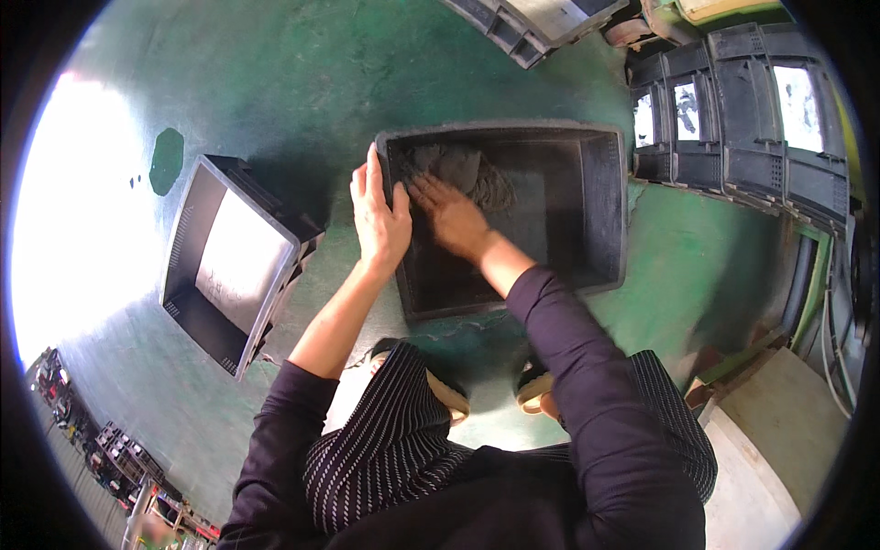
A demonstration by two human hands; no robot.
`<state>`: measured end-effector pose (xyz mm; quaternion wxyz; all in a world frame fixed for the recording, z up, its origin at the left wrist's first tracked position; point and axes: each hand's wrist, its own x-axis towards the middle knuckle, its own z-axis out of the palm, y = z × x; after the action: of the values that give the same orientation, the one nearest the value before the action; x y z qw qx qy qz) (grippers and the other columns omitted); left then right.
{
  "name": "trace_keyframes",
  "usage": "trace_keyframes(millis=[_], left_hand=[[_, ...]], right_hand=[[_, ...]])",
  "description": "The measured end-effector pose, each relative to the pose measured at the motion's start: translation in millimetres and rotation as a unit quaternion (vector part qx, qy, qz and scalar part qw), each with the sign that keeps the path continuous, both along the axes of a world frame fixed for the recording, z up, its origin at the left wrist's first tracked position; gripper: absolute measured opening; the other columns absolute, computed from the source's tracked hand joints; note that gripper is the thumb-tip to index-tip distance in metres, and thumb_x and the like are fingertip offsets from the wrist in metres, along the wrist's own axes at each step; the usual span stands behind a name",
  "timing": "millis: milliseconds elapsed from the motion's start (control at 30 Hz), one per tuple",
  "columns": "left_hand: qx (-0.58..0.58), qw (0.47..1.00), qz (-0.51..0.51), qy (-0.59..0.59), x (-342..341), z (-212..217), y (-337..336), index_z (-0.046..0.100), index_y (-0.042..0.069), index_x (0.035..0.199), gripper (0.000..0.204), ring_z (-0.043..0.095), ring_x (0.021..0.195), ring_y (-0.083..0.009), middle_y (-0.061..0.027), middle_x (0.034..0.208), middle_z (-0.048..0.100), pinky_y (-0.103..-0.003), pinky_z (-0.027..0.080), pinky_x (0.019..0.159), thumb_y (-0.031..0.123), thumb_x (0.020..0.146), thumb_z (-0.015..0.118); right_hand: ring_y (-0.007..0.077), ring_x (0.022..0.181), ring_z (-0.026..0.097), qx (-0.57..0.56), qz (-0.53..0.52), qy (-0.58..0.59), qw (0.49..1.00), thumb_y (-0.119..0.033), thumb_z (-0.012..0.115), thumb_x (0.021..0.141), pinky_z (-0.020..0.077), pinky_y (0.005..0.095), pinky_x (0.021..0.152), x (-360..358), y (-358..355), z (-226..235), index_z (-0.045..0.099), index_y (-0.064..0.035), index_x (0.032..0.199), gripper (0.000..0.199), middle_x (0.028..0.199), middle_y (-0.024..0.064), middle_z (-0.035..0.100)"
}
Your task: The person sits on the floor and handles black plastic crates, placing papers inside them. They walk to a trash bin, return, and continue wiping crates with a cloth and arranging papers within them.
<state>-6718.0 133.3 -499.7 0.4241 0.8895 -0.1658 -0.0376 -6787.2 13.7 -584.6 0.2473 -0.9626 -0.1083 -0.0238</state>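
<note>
A large black plastic crate [605,206] sits in front of my feet, its inside facing up at me. My left hand [378,220] holds its left wall, fingers stretched along the outside and the thumb over the rim. Inside the crate, my right hand [456,220] presses a crumpled dark grey cloth [467,172] near the upper left corner. The cloth bunches beyond the fingers, and its frayed end spreads to the right. Slight blur softens the right fingers.
A second black crate [191,243] lies tilted on the green floor [275,92] to the left. More black crates [747,128] stand at the far right, and another crate [522,32] is at the top. Pale boards [779,412] lie at the lower right.
</note>
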Motion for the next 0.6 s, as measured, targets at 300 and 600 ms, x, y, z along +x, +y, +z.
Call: trace_keyframes(millis=[300, 600], left_hand=[[-0.008, 1.0, 0.013, -0.015, 5.8, 3.8, -5.9, 0.042, 0.006, 0.129, 0.055, 0.049, 0.099, -0.0267, -0.0142, 0.111, 0.045, -0.035, 0.042, 0.083, 0.003, 0.076, 0.056], [0.0, 0.999, 0.012, -0.029, 11.2, -3.2, -3.7, 0.05, 0.015, 0.126, 0.054, 0.049, 0.091, -0.0186, -0.0076, 0.113, 0.044, -0.027, 0.044, 0.071, 0.006, 0.075, 0.063]], right_hand=[[0.0248, 0.094, 0.056, -0.275, -0.098, 0.047, 0.955, -0.01, 0.05, 0.076, 0.0492, 0.036, 0.078, -41.8, -187.7, 37.1, 0.062, -0.0065, 0.088, 0.017, 0.096, 0.0076, 0.058], [0.0322, 0.078, 0.061, -0.145, 0.096, 0.302, 0.937, -0.006, 0.056, 0.068, 0.05, 0.0405, 0.067, -118.7, -133.4, 59.9, 0.063, -0.0023, 0.072, 0.009, 0.084, 0.0128, 0.059]])
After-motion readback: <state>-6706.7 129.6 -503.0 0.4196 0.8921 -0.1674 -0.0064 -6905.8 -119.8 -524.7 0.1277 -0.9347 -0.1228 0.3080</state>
